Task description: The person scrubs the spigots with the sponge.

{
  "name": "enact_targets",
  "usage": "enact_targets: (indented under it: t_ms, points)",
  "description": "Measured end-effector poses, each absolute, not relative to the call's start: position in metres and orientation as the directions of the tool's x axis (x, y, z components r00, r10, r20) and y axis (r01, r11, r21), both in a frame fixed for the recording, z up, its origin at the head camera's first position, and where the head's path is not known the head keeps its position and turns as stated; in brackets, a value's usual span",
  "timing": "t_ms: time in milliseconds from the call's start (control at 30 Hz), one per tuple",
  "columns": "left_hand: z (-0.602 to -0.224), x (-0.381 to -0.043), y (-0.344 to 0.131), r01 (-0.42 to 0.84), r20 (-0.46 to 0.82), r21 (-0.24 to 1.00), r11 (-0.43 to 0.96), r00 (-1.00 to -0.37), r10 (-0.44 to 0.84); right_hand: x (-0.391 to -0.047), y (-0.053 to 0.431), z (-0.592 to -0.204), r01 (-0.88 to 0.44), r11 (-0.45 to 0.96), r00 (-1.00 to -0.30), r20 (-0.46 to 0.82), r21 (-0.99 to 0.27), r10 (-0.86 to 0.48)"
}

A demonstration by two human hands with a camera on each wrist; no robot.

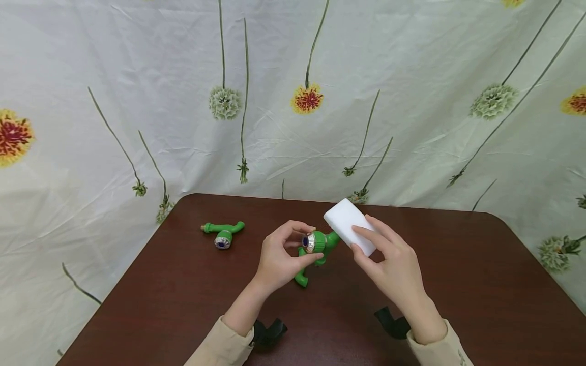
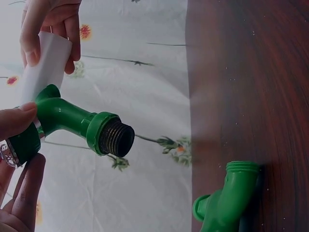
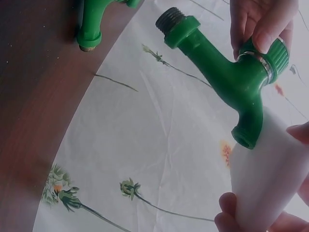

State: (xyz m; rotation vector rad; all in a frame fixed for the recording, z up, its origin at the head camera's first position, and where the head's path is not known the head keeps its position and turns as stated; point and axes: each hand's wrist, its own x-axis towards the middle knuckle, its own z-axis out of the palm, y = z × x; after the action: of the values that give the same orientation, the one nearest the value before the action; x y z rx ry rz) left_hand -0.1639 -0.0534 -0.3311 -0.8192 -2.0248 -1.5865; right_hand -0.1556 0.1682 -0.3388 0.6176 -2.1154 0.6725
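Note:
A green plastic tap (image 1: 330, 241) is held up over the table in my left hand (image 1: 280, 258). Thumb and fingers grip its ribbed knob (image 2: 26, 144), which has a silvery cap. The tap's black threaded end (image 3: 170, 20) points away from the hands. In my right hand (image 1: 399, 262) is a white sponge block (image 1: 347, 222), pinched between thumb and fingers. The sponge lies right against the tap's spout (image 3: 248, 130) in the right wrist view. Beneath the left hand, a second green tap (image 1: 300, 278) rests on the table, partly hidden by that hand.
Another green tap (image 1: 224, 229) with a silvery-capped knob lies toward the back left of the dark brown table (image 1: 183, 305). Behind the table hangs a pale cloth (image 1: 274, 132) with a flower print. Black bands (image 1: 271, 333) show at both wrists.

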Motion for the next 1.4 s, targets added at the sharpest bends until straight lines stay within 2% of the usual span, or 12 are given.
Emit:
enact_targets:
  t_ms: [167,467,800,1167,1400]
  points:
    - [-0.331,-0.163,-0.053,0.689,0.665,0.705,0.169,-0.725,0.181,-0.154,0.166,-0.341,-0.608,0.752,-0.568,0.802,-0.255,-0.187]
    - [-0.331,-0.161,-0.052,0.666,0.643,0.712,0.222,-0.745,0.176,-0.15,0.153,-0.347,-0.65,0.735,-0.517,0.821,-0.194,-0.241]
    - [-0.329,-0.159,-0.052,0.662,0.64,0.721,0.204,-0.749,0.169,-0.149,0.152,-0.344,-0.695,0.677,-0.525,0.814,-0.241,-0.249]
    - [-0.33,-0.16,-0.052,0.687,0.664,0.699,0.2,-0.727,0.177,-0.15,0.155,-0.342,-0.692,0.688,-0.508,0.825,-0.219,-0.248]
    - [-0.33,-0.161,-0.052,0.705,0.678,0.68,0.203,-0.71,0.191,-0.152,0.16,-0.342,-0.657,0.72,-0.531,0.815,-0.224,-0.231]
